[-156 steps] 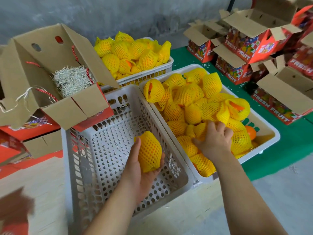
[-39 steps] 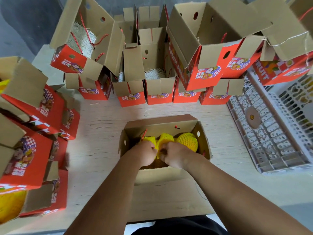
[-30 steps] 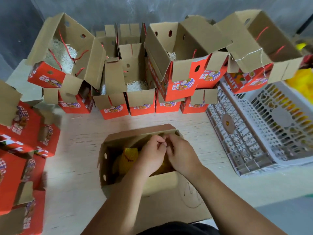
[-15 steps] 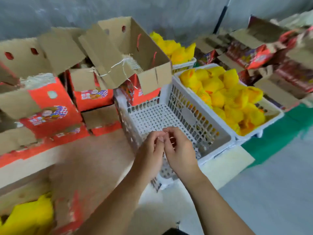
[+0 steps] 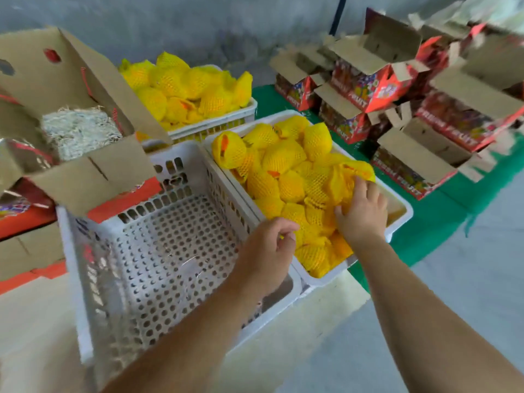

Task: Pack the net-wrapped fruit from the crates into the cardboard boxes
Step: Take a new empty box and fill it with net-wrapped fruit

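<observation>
Fingers of the right hand are spreading over netted fruit, picking one; left hand is curling loosely, holding nothing.

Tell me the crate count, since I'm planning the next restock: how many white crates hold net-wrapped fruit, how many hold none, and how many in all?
White crates holding net-wrapped fruit: 2, the far crate and the right-hand crate
White crates holding no fruit: 1, the near crate
Total: 3
</observation>
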`<action>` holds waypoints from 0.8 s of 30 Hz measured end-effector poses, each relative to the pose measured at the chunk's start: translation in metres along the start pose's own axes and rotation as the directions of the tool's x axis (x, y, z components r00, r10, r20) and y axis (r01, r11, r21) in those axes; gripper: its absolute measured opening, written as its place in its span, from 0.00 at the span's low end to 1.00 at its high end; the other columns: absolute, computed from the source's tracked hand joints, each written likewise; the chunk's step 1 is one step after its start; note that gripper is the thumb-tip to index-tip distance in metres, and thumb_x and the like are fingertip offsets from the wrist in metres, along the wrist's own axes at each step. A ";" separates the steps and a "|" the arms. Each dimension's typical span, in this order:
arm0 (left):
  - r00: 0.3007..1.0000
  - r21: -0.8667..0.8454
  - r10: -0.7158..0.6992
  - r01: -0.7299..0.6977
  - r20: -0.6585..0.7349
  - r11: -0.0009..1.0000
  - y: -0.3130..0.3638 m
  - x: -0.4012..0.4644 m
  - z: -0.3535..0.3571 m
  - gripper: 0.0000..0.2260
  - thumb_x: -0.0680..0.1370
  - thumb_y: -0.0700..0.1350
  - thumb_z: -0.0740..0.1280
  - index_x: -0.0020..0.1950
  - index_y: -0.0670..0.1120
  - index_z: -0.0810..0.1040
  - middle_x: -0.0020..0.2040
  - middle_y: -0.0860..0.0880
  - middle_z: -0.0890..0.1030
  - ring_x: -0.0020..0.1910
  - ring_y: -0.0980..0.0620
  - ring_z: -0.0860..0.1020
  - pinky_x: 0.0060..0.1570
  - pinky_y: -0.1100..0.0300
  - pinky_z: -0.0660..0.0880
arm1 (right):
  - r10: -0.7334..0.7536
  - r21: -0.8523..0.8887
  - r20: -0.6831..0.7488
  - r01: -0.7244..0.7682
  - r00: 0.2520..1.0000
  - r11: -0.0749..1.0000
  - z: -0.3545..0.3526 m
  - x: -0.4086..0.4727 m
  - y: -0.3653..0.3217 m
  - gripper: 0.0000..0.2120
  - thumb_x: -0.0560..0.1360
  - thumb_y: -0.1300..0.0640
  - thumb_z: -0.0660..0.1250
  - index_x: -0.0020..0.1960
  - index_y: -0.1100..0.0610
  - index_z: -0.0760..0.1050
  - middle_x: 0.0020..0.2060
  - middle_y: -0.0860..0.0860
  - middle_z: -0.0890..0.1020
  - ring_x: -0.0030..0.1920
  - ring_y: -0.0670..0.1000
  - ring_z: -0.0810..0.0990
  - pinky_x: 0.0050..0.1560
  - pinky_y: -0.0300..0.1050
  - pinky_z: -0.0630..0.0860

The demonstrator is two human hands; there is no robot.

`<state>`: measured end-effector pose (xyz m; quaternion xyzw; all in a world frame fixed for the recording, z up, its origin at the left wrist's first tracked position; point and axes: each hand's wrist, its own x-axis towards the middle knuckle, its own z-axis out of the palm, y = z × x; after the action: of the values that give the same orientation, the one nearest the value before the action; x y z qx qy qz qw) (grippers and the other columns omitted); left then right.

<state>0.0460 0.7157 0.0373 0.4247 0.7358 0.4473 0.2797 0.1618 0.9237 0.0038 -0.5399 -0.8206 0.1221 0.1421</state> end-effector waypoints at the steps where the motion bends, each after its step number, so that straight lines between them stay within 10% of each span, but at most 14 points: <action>1: 1.000 0.041 0.020 -0.021 0.011 0.999 0.005 0.017 0.005 0.12 0.85 0.45 0.62 0.67 0.50 0.79 0.62 0.53 0.80 0.59 0.58 0.77 0.57 0.63 0.75 | 0.013 -0.019 0.020 -0.012 1.000 1.000 0.002 0.009 0.005 0.37 0.76 0.50 0.69 0.79 0.52 0.54 0.74 0.59 0.64 0.71 0.68 0.66 0.70 0.65 0.66; 9: 0.991 0.612 0.097 -0.134 0.094 0.780 -0.014 0.109 0.050 0.15 0.84 0.43 0.61 0.69 0.48 0.76 0.61 0.47 0.82 0.59 0.42 0.78 0.56 0.48 0.73 | 0.025 0.139 -0.088 -0.013 0.996 0.990 0.018 0.044 0.022 0.46 0.77 0.50 0.67 0.81 0.44 0.37 0.82 0.52 0.49 0.78 0.66 0.55 0.76 0.68 0.55; 24: 0.994 0.481 0.099 -0.064 -0.050 0.874 -0.018 0.107 0.048 0.11 0.83 0.49 0.62 0.65 0.54 0.76 0.55 0.53 0.83 0.52 0.49 0.80 0.39 0.51 0.77 | 0.126 0.479 -0.080 -0.073 0.989 0.875 0.028 0.069 0.029 0.33 0.72 0.52 0.75 0.71 0.50 0.60 0.66 0.54 0.71 0.63 0.60 0.74 0.62 0.59 0.74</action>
<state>0.0260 0.8250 -0.0033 0.4947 0.8146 0.2780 0.1200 0.1504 0.9967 -0.0256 -0.5358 -0.7280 0.2968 0.3078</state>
